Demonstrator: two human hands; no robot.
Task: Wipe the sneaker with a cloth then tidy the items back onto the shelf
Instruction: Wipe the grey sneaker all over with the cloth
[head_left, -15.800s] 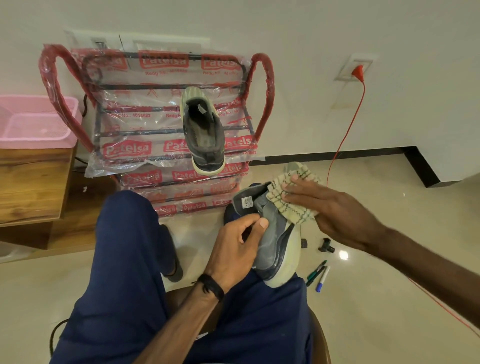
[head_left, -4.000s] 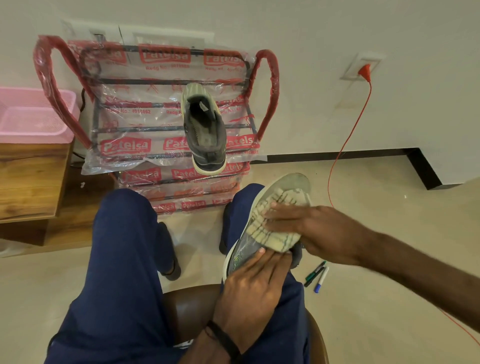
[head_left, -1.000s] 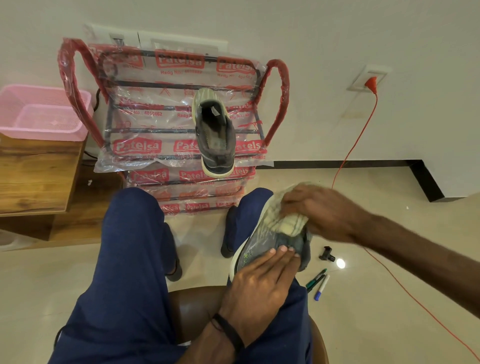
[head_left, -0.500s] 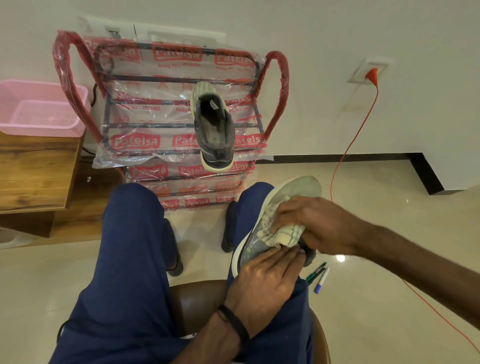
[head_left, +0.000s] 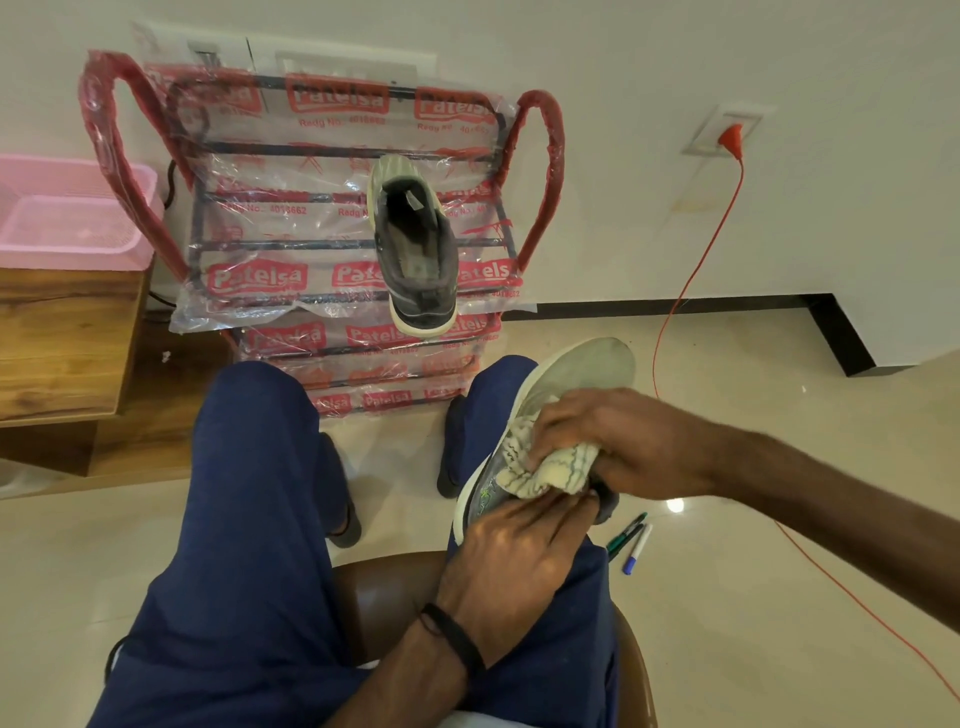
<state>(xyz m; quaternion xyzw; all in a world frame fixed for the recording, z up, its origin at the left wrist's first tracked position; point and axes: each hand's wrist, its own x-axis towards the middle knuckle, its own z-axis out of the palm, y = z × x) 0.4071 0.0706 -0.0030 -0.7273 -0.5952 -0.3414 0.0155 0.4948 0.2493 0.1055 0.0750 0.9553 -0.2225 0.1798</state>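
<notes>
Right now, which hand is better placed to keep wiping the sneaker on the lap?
The right hand. It already grips the bunched cloth against the sneaker. The left hand lies flat over the sneaker's near end, steadying it on the lap, so it should stay there.

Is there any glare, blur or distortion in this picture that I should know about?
Head view: a bright light spot reflects on the glossy floor beside the pens; the plastic wrap on the shelf shines; the wide lens bends the skirting line; both sneakers stay fairly sharp.
</notes>
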